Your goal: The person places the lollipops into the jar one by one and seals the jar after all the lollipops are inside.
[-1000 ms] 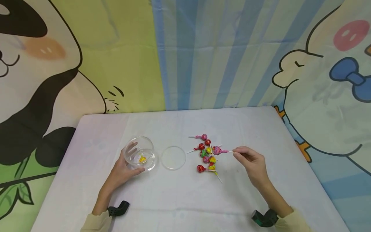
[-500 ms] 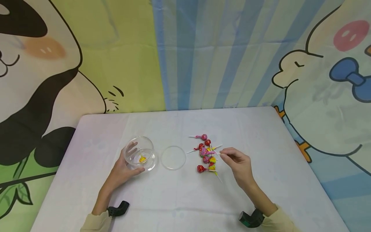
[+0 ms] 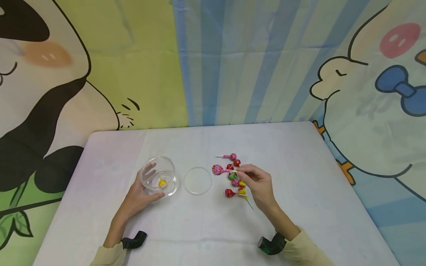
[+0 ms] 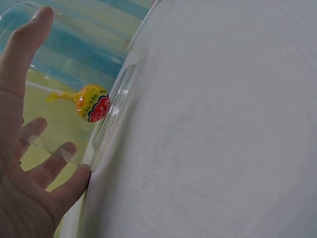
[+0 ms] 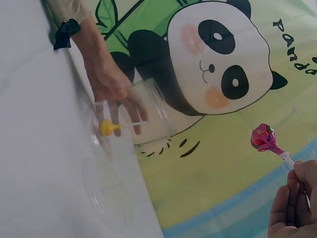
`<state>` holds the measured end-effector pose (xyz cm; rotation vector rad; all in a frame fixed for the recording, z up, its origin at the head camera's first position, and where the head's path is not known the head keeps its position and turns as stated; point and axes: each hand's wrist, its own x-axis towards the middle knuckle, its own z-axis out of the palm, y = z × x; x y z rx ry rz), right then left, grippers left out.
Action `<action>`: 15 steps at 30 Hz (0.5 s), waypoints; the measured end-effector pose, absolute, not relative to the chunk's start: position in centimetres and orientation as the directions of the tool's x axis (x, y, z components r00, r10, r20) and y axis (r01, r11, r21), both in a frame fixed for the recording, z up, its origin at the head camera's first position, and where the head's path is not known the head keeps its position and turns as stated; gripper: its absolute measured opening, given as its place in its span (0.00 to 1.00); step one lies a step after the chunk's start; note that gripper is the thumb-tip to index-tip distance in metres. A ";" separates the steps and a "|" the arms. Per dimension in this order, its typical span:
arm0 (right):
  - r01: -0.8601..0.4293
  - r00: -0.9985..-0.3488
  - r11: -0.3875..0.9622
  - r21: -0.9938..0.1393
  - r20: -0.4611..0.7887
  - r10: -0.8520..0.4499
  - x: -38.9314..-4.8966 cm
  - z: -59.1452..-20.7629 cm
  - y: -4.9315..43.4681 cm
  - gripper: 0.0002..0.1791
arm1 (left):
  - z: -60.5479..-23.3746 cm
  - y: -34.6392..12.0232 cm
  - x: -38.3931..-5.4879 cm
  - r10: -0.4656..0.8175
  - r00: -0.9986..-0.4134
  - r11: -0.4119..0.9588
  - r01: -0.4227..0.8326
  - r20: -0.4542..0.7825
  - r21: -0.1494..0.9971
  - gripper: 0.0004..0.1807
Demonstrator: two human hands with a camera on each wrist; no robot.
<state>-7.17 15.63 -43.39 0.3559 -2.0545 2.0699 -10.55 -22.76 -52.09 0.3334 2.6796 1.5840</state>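
Centrally, a right hand (image 3: 257, 184) pinches a pink lollipop (image 3: 217, 170) by its white stick between thumb and fingertips, holding it above the white table (image 3: 199, 225) with the wrapped head pointing toward the left hand (image 3: 141, 194). The latter is partly open, its thumb and spread fingers curved around the wall of a clear jar (image 3: 169, 171), which stands upright on the table. Inside the jar, a yellow lollipop (image 3: 162, 183) rests head down at the base, its stick slanting upward. Just beside the jar lies a clear disc (image 3: 198, 180), flat on the cloth. Near the right hand, red, green, yellow and pink loose lollipops (image 3: 235, 182) form an uneven column. Behind the table hangs a cartoon backdrop (image 3: 216, 62), striped in part.
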 end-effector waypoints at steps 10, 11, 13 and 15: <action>-0.303 -0.943 -0.121 -0.945 0.315 -0.103 -8.7 -42.8 11.4 0.11 | -50.8 -22.4 -10.2 0.193 -0.976 0.442 0.179 0.102 0.879 0.62; -0.302 -0.943 -0.122 -0.946 0.315 -0.110 -8.9 -42.7 11.0 0.10 | -50.8 -22.4 -10.2 0.192 -0.976 0.442 0.177 0.100 0.879 0.62; -0.294 -0.942 -0.141 -0.945 0.311 -0.124 -9.2 -42.7 10.1 0.12 | -49.8 -22.1 -9.8 0.190 -0.978 0.444 0.168 0.091 0.880 0.61; -0.287 -0.942 -0.150 -0.946 0.307 -0.133 -9.4 -42.5 9.2 0.14 | -49.8 -22.0 -9.8 0.188 -0.978 0.445 0.169 0.092 0.880 0.61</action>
